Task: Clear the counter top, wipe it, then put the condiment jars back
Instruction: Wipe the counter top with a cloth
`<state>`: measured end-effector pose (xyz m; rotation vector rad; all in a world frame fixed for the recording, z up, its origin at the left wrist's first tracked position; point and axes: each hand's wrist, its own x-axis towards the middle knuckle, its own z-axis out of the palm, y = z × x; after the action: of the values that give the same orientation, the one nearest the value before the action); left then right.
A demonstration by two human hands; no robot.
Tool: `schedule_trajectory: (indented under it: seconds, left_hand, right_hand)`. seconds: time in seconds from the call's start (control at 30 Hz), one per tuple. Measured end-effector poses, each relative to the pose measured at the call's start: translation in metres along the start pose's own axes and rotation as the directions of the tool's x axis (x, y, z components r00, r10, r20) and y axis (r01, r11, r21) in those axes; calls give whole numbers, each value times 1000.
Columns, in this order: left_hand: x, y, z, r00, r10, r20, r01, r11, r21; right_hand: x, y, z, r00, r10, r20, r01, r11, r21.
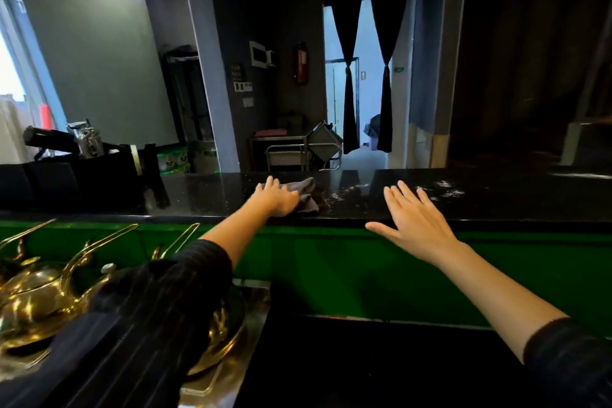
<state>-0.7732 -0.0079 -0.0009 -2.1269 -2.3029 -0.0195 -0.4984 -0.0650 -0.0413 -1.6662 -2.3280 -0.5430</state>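
The bench [496, 205] ran across the middle of the frame, a slab of polished black stone with fine speckles, glossy enough to mirror the bright doorway behind it; below its front edge a flat, bright green panel [331, 272] filled the lower middle. A crumpled grey cloth [308, 197], soft and matte, lay on the bench at the centre of the frame; the left hand [276, 199] rested palm down on the cloth's left part, its fingers [269, 184] straight and slightly spread, pressing the fabric rather than pinching it. Just right of the cloth, white specks [344, 194] were scattered over the stone, with more farther right. The right hand [417, 220] lay flat and palm down at the bench's front edge, right of centre; its fingers [410, 197] were straight and fanned apart, the thumb out to the side, holding nothing. Both forearms were bare below dark ribbed sleeves [165, 291]. At the left end of the bench stood a black boxy holder [99, 175]; shiny metal items [84, 139] stuck out of its top, their kind too blurred to tell. In the lower left of the frame sat rounded, polished brass pots [36, 301] with thin curved handles.
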Motion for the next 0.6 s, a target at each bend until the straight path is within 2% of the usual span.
schedule_trajectory:
  seconds: [0.07, 0.17, 0.43, 0.53, 0.6]
  left_hand:
    - [7, -5, 9, 997, 77, -31, -77, 997, -14]
    - [12, 11, 16, 994, 110, 1, -110, 994, -7]
    - [-10, 131, 15, 993, 119, 4, -117, 984, -131]
    - [-7, 117, 11, 990, 142, 8, -140, 983, -118]
    - [-2, 89, 10, 994, 107, 0, -106, 987, -119]
  right_hand:
    - [-15, 13, 4, 999, 38, -5, -39, 999, -34]
    - [-17, 13, 7, 998, 56, -18, -57, 998, -24]
    - [-18, 17, 10, 999, 29, -41, -29, 1000, -4]
    - [-27, 30, 9, 999, 24, -26, -22, 997, 73]
    - [-33, 40, 5, 999, 40, 10, -41, 994, 103]
